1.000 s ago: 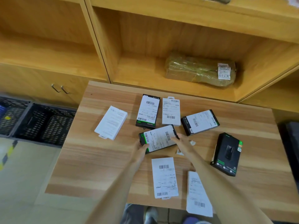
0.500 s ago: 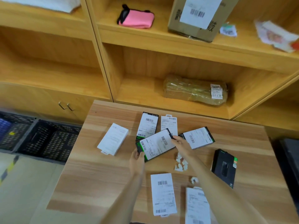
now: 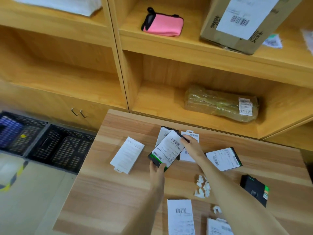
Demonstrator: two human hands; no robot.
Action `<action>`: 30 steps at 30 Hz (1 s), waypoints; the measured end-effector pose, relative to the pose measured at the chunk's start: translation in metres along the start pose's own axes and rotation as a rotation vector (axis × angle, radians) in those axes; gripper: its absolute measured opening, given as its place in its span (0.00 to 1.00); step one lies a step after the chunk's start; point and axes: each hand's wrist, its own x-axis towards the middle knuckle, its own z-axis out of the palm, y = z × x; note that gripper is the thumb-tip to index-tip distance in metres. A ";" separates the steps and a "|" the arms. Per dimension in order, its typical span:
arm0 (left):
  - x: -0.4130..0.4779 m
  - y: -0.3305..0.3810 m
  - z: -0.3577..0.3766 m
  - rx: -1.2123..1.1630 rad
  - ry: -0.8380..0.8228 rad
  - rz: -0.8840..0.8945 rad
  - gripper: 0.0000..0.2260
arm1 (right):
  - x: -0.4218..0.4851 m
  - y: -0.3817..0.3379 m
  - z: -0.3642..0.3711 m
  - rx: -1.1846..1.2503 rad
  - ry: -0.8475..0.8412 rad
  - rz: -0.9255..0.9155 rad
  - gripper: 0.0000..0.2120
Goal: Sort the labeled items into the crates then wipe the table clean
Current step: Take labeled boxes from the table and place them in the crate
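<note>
Gripping labeled box [image 3: 166, 150] above surface [image 3: 110, 200] with left hand [image 3: 156, 170] at near end, right hand [image 3: 192, 146] at far corner; may slip from thin end-holds when swung toward crates [image 3: 62, 146].

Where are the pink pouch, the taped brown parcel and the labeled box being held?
pink pouch [image 3: 165, 24], head view, middle of its pink side.
taped brown parcel [image 3: 216, 103], head view, its wrapped top face.
labeled box [image 3: 168, 148], head view, middle of its white label.

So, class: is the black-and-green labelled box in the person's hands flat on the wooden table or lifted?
Lifted and tilted: the left hand grips the black-and-green box at its lower end, the right hand pinches its upper corner.
</note>
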 end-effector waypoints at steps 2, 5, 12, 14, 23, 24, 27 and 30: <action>0.006 -0.002 0.000 0.020 -0.009 -0.017 0.31 | 0.016 -0.007 0.004 0.015 0.008 -0.002 0.21; 0.011 -0.007 0.001 0.013 -0.011 -0.036 0.29 | 0.038 -0.012 0.010 -0.006 0.020 -0.011 0.21; 0.034 -0.013 -0.004 0.012 0.059 -0.072 0.16 | 0.077 -0.013 0.019 -0.133 0.014 -0.053 0.18; 0.041 -0.014 -0.007 0.041 0.078 -0.080 0.15 | 0.084 -0.010 0.022 -0.154 -0.019 -0.060 0.18; 0.062 -0.027 -0.019 0.011 0.115 -0.129 0.17 | 0.076 0.012 0.033 -0.117 -0.012 0.000 0.15; 0.062 -0.029 -0.020 0.022 0.140 -0.108 0.18 | 0.073 0.016 0.037 -0.110 0.000 -0.005 0.15; 0.050 -0.030 -0.022 0.040 0.207 -0.032 0.18 | 0.055 0.019 0.043 -0.130 0.009 -0.010 0.16; 0.043 -0.031 -0.025 0.075 0.241 0.068 0.18 | 0.034 0.024 0.048 -0.132 -0.006 0.027 0.18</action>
